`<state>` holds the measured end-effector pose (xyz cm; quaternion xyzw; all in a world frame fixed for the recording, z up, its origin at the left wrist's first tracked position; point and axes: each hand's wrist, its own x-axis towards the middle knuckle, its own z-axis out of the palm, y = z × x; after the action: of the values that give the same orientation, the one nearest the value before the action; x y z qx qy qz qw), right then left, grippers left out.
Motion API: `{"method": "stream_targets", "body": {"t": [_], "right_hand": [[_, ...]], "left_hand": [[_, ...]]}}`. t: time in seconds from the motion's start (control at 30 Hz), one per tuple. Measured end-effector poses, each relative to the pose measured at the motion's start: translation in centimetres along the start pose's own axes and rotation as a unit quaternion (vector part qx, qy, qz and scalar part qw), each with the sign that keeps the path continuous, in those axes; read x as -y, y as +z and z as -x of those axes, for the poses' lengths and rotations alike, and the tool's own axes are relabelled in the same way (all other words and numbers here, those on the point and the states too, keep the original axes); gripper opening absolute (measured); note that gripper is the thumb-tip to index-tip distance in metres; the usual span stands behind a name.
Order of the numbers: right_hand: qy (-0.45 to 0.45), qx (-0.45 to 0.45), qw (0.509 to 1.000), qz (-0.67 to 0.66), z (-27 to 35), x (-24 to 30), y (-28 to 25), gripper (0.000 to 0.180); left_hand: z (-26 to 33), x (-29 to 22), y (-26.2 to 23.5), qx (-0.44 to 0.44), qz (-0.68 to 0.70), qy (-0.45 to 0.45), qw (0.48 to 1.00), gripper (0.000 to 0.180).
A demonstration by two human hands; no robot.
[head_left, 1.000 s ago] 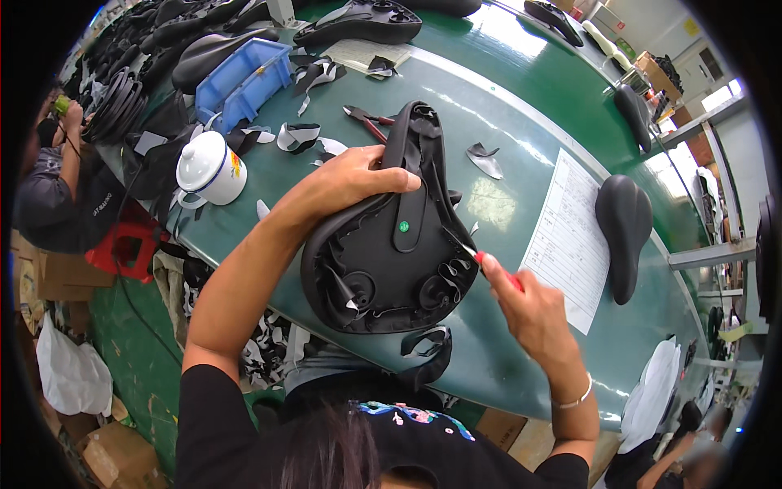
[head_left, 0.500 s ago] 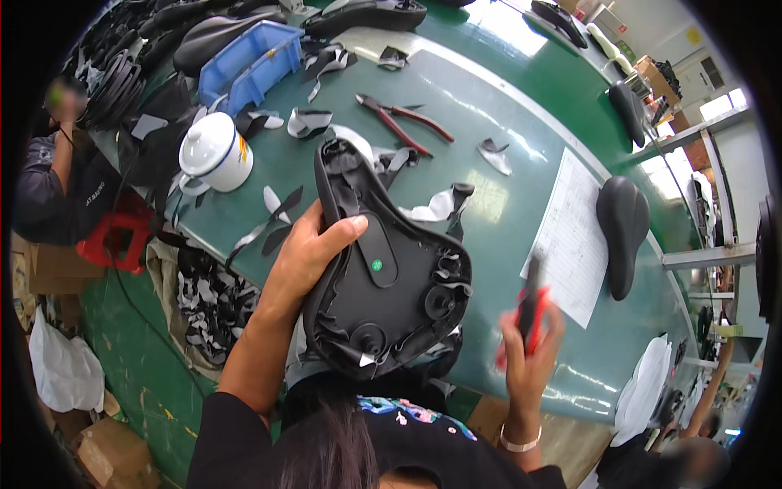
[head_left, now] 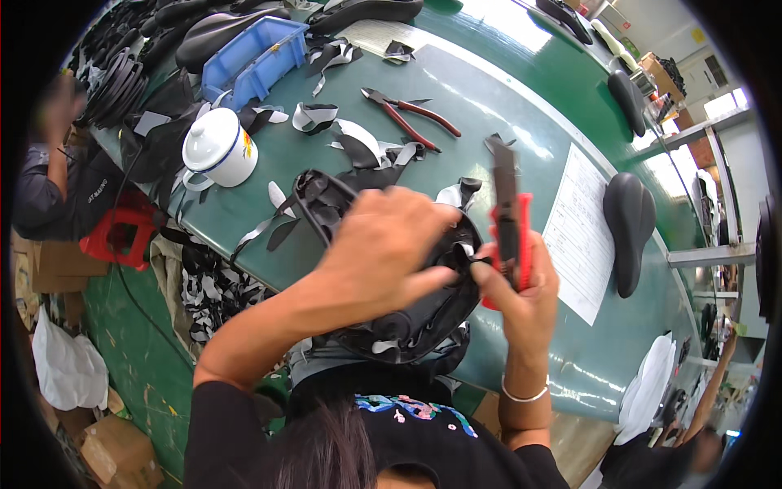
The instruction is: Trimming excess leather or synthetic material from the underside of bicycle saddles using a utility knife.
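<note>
A black bicycle saddle (head_left: 383, 338) lies underside up at the table's near edge, its cover gathered in folds around the rim. Across it hangs my left hand (head_left: 387, 248), slightly blurred, thumb and fingers apart and holding nothing; it hides the middle of the base. Gripped in my right hand (head_left: 521, 297) is a red-and-black utility knife (head_left: 508, 220), its broad dark blade pointing away from me. The right thumb and fingertips also meet at the saddle's right rim, by a dark fold of cover. Whether they pinch that fold is hard to see.
Red-handled pliers (head_left: 411, 118), cover scraps (head_left: 314, 118), a lidded white mug (head_left: 220, 151) and a blue bin (head_left: 254, 61) occupy the far and left table. A paper sheet (head_left: 577, 236) and another saddle (head_left: 629, 232) lie right. Co-workers sit at both sides.
My left hand has let go of the saddle and swung right over it. My right hand has brought the knife up and left to the rim. The saddle's narrow end has shifted left and nearer.
</note>
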<state>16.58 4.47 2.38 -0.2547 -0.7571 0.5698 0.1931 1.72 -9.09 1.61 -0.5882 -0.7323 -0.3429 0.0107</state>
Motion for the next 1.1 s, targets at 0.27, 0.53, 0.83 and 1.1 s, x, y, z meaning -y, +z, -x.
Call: {"method": "stream_targets", "body": {"t": [0.27,0.53,0.83,1.1], "right_hand": [[-0.131,-0.008,0.971,0.199,2.8,-2.9,-5.9,0.055],[-0.178,0.047,0.869,0.46,5.5,-2.6,-4.4,0.053],[-0.161,0.011,0.869,0.468,5.7,-1.5,-4.4,0.052],[-0.076,0.09,0.803,0.584,7.9,0.3,-3.6,0.05]], "left_hand": [[-1.6,0.8,2.9,0.102,0.125,-0.016,0.987,0.022],[-2.8,1.9,1.4,0.004,0.506,-0.331,0.797,0.015],[-3.5,3.5,2.8,-0.279,0.105,-0.082,0.951,0.043],[-0.2,1.8,2.6,0.075,-0.068,-0.208,0.973,0.038]]}}
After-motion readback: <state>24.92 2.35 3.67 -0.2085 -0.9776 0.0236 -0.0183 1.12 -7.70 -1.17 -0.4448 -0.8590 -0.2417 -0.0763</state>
